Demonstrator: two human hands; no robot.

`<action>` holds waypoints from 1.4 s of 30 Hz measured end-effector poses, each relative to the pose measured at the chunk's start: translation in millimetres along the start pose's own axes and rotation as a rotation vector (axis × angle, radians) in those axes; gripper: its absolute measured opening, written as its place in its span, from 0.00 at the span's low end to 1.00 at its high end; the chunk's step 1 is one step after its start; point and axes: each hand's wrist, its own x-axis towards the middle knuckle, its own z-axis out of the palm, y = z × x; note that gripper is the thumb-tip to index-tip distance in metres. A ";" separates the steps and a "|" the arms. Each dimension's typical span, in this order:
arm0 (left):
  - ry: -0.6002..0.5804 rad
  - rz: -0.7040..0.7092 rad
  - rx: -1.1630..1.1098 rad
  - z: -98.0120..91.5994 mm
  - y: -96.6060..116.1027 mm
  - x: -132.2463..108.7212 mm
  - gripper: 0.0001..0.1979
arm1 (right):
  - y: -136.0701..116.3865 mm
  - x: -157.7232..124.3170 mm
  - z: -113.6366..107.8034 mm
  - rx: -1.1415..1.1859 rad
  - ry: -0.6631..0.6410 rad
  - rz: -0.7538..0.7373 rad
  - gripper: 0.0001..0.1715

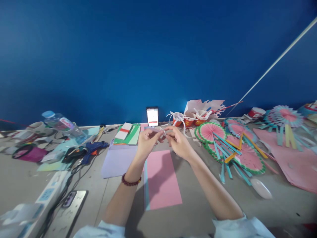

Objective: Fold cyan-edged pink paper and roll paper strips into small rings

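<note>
My left hand (pixel 148 141) and my right hand (pixel 178 142) are raised close together over the middle of the table, fingertips almost meeting. Between their pinched fingers is a small, thin, whitish strip (pixel 163 131); its kind is too small to make out. A beaded bracelet (pixel 130 181) circles my left wrist. Below the hands lies a pink sheet of paper (pixel 163 185) with a light blue strip (pixel 147 191) along its left edge. A lilac sheet (pixel 117 162) is to the left, near green papers (pixel 133 135) topped by a white packet with a red band (pixel 123 131).
Paper fans (pixel 213 133) with coloured strips spread at right, beside a white spoon-like piece (pixel 261 188). Paper cups (pixel 177 119) and a lit phone (pixel 152 117) stand by the blue wall. At left are a bottle (pixel 63 125), a glue gun (pixel 90 150), cables and a phone (pixel 68 211).
</note>
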 end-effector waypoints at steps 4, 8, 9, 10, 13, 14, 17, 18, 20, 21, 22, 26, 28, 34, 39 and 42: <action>0.026 -0.008 -0.010 -1.2 0.7 0.0 0.15 | -1.1 -1.1 0.2 -0.021 -0.036 -0.008 0.15; 0.021 -0.013 -0.001 -1.6 1.8 0.1 0.15 | 2.0 -0.9 0.2 -0.019 -0.023 0.004 0.15; 0.018 -0.016 0.000 -1.5 2.3 -0.1 0.15 | 3.4 -0.5 0.2 -0.022 -0.018 0.005 0.15; 0.013 -0.020 -0.001 -1.4 2.8 -0.2 0.15 | 4.9 -0.1 0.4 -0.025 -0.017 0.007 0.15; -0.002 -0.030 -0.005 -1.0 4.3 -0.7 0.15 | 7.9 1.0 1.1 -0.022 -0.018 0.008 0.15; -0.005 -0.032 -0.007 -1.0 4.5 -0.8 0.15 | 8.0 1.1 1.4 -0.021 -0.017 0.007 0.15; -0.017 -0.040 -0.024 -1.5 4.0 -0.5 0.15 | 6.3 0.7 1.9 -0.033 -0.007 0.001 0.15; -0.025 -0.046 -0.035 -1.8 3.3 0.0 0.15 | 5.6 0.5 1.9 -0.037 -0.002 0.001 0.15; -0.044 -0.059 -0.063 -2.8 1.4 1.2 0.16 | 4.9 0.2 1.4 -0.043 0.003 0.004 0.15; -0.058 -0.062 -0.076 -3.2 0.2 1.9 0.16 | 5.0 0.3 1.1 -0.045 0.005 0.005 0.15; -0.070 -0.062 -0.088 -3.7 -0.9 2.5 0.16 | 5.4 0.4 0.7 -0.047 0.006 0.006 0.15; -0.114 -0.037 -0.061 -4.0 -5.1 3.5 0.16 | 6.4 1.0 -0.7 -0.029 0.022 -0.003 0.15; -0.115 -0.013 -0.013 -2.8 -6.0 2.7 0.14 | 5.4 0.9 -0.9 -0.021 0.030 -0.008 0.14; -0.032 0.021 0.009 0.5 -2.1 -0.5 0.12 | 4.2 0.4 -0.4 -0.034 0.006 -0.021 0.14; -0.003 0.002 0.000 -2.8 1.6 -0.2 0.13 | 1.9 -1.7 0.4 -0.059 -0.012 -0.070 0.15; 0.011 0.010 0.021 -3.5 2.7 -1.0 0.14 | -3.5 -3.9 0.5 -0.120 0.029 -0.088 0.14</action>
